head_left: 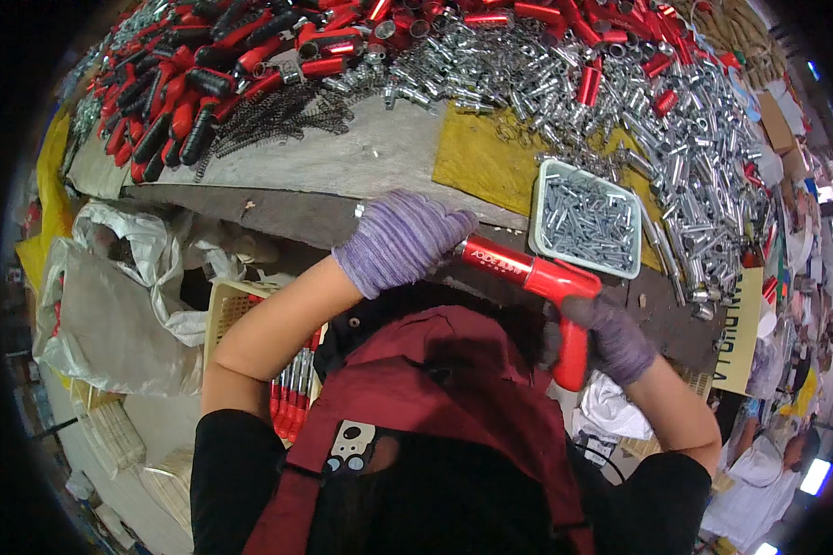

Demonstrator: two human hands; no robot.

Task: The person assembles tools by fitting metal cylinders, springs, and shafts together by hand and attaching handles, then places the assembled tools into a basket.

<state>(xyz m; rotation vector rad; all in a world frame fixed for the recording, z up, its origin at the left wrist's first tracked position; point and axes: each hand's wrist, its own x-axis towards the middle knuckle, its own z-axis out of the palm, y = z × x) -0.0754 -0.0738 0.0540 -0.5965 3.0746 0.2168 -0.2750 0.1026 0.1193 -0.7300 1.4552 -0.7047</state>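
A red pistol-shaped hand tool (504, 260) with a round barrel lies sideways in front of my chest. My left hand (403, 242), in a purple knitted glove, is closed around the barrel's front end, and a small silver tip pokes out beyond that fist. My right hand (613, 335), gloved alike, grips the tool where the handle (573, 359) bends down from the body; most of its fingers are hidden behind the handle. Just beyond the barrel stands a pale plastic basket (538, 215) filled with small grey metal pins (590, 222).
Red-and-black handles (185, 102), dark springs (273, 120) and shiny metal parts (694, 166) heap across the bench's far side. A yellow cloth (481, 153) lies under some. Left of me are a white sack (125, 324) and a crate (227, 314). Another person (759, 481) is at right.
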